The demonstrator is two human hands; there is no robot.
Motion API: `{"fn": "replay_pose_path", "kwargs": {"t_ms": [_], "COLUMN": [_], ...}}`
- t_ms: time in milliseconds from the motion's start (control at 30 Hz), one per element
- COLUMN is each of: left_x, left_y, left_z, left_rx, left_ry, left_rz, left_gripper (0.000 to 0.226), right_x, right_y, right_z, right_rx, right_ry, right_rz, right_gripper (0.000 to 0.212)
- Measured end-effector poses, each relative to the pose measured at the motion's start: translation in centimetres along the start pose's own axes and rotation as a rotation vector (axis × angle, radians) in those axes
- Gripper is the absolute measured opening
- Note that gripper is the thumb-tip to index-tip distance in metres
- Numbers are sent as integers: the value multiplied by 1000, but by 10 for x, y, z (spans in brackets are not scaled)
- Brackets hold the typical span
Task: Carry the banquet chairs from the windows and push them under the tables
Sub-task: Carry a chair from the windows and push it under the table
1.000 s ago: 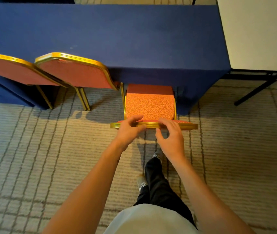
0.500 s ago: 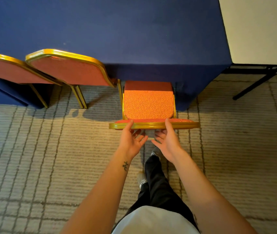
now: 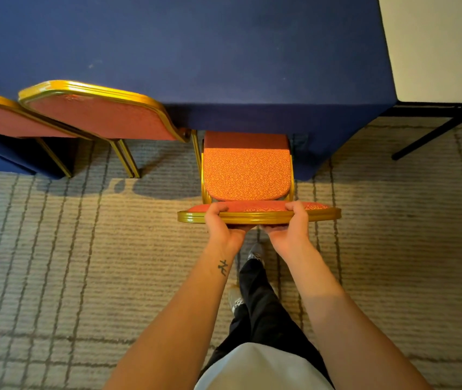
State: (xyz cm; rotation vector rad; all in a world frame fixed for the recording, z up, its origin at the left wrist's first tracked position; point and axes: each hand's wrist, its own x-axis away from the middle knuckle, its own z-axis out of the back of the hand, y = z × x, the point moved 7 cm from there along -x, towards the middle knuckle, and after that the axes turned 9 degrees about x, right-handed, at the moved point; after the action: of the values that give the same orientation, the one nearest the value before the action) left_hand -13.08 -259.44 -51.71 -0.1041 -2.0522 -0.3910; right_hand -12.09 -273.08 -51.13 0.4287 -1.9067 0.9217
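Now, thumbs hooked over the gold top rail (image 3: 318, 216), fingers curled out of sight behind it: left hand (image 3: 221, 225) and right hand (image 3: 288, 228) both grip the banquet chair (image 3: 248, 175). Its seat sits partly under the navy-clothed table (image 3: 196, 52). Risk: a skewed shove could clip the neighbouring chair (image 3: 103, 114), just left along that table, or snag the cloth. Chair legs are mostly hidden.

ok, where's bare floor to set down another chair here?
Free: carpet right of the held chair, up to the black table leg; also carpet this side of the left chair. Crowded: held chair and left chair almost touch.
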Motion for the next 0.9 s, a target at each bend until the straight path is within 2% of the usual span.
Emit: {"fn": "replay_pose_path", "kwargs": {"t_ms": [267, 467, 700, 800, 900], "left_x": [-21, -42, -70, -81, -94], "left_y": [20, 34, 47, 53, 64], "left_z": [-20, -58, -102, -125, -142], "left_rx": [-30, -18, -49, -67, -63], "left_ry": [10, -45, -98, -121, -124], "left_rz": [-36, -39, -31, -21, -30], "left_gripper": [26, 30, 14, 19, 31], "right_x": [-19, -43, -70, -83, -92], "right_y": [-11, -36, -69, -83, -94], "right_z": [-23, -48, -81, -96, -114], "right_rx": [14, 27, 86, 106, 115], "right_ry": [-17, -2, 9, 13, 2], "right_rz": [27, 65, 63, 81, 86], "right_gripper": [27, 49, 40, 48, 43]}}
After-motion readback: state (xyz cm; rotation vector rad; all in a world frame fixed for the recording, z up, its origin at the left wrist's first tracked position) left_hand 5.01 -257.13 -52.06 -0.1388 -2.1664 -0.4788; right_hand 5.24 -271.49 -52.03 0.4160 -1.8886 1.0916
